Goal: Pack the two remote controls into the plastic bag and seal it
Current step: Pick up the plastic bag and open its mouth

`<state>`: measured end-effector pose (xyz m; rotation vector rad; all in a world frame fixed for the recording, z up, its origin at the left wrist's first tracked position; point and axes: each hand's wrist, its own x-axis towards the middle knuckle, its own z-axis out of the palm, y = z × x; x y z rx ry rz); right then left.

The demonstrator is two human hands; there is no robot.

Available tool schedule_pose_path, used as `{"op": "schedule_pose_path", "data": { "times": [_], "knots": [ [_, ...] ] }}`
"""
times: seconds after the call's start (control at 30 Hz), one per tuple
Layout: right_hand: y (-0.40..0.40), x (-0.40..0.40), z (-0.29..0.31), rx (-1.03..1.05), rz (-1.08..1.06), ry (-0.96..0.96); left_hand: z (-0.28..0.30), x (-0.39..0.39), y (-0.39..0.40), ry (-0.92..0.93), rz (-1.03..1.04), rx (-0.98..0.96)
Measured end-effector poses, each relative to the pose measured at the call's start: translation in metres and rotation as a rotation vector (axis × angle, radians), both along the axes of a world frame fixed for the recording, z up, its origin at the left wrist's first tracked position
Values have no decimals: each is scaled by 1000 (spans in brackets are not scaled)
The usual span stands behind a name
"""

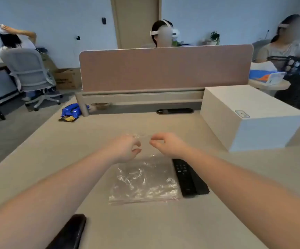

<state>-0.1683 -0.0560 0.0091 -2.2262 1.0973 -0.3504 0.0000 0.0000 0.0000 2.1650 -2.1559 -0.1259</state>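
A clear plastic bag (143, 180) lies flat on the beige desk (163, 227), its far edge lifted a little. My left hand (125, 148) and my right hand (167, 144) both pinch that far edge, a short gap between them. Two black remote controls (187, 178) lie side by side just right of the bag, partly under my right forearm. Nothing lies inside the bag.
A black oblong object (70, 232) lies at the desk's near left edge. A white box (250, 117) stands at the right. A pink divider panel (163, 67) closes the far side. People sit beyond it. A blue packet (71, 110) lies at the far left corner.
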Motion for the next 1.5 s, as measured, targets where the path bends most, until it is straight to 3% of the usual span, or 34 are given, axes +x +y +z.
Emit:
{"op": "schedule_pose_path", "data": {
  "times": [0.17, 0.4, 0.7, 0.83, 1.0, 1.2, 1.5],
  "knots": [
    [40, -27, -43, 30, 45, 79, -41, -21, 45, -42, -3, 116],
    [75, -45, -58, -28, 10, 92, -58, -44, 82, 4, -111, 75],
    [86, -46, -61, -54, -117, -122, -62, -44, 95, -102, -116, -42],
    [94, -45, -59, 73, -178, -257, -66, -41, 94, -115, -58, -54],
    [108, -46, -68, 356, -184, -265, -65, -41, 90, 90, 60, -151],
    [106, -42, -73, 508, -262, -377, -66, -55, 87, 276, 122, -204],
    [109, -40, -80, 486, -292, -466, -71, -71, 88, 411, 104, -141]
  ]
}}
